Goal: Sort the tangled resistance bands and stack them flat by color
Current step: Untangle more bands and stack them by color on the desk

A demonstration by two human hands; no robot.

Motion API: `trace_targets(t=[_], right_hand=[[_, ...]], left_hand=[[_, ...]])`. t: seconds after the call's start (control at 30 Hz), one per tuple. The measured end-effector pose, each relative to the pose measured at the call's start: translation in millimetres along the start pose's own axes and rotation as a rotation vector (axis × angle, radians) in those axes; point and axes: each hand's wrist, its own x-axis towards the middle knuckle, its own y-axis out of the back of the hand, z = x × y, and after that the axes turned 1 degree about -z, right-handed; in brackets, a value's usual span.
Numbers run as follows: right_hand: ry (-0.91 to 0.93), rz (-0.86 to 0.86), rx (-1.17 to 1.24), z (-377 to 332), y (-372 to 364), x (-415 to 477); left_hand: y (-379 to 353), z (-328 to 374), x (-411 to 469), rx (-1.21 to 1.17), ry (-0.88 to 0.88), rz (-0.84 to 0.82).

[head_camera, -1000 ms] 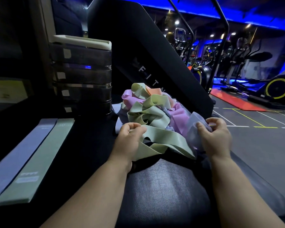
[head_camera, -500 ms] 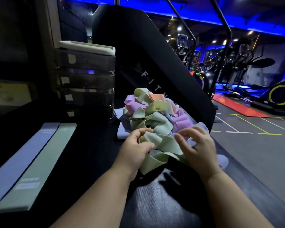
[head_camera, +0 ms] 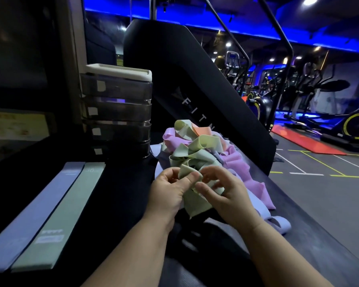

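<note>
Grip: my left hand [head_camera: 170, 193] and right hand [head_camera: 226, 195] both pinch one green band [head_camera: 195, 204] at the tangled pile [head_camera: 195, 150] edge, probably to tease it free for the flat green band [head_camera: 60, 214].

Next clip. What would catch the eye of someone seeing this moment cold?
The pastel tangle of bands at centre, in green, pink, lavender and orange, stands out against the dark bench. Just in front of it, the left hand and right hand pinch a pale green band between them. At far left, a lavender flat band and a green flat band lie side by side.
</note>
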Motion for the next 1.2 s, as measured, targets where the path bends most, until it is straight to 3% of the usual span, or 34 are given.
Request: trace_targets(t=[0.13, 0.3, 0.6, 0.87, 1.1, 1.2], right_hand=[[0.003, -0.042, 0.124, -27, -13, 19], [0.014, -0.14, 0.46, -71, -39, 41], [-0.022, -0.027, 0.639, -129, -92, 80], [-0.207, 0.027, 0.736, -123, -127, 94], [-0.339, -0.121, 0.841, -102, -149, 86], [-0.358, -0.089, 0.852, -93, -147, 83]], left_hand=[[13, 24, -7, -0.13, -0.01, -0.039], [45, 66, -20, -0.049, -0.177, -0.029], [93, 102, -40, 0.036, -0.11, -0.004], [124, 77, -46, 0.198, -0.028, 0.11], [137, 74, -35, 0.441, -0.078, 0.177], [135, 71, -33, 0.542, -0.056, 0.136]])
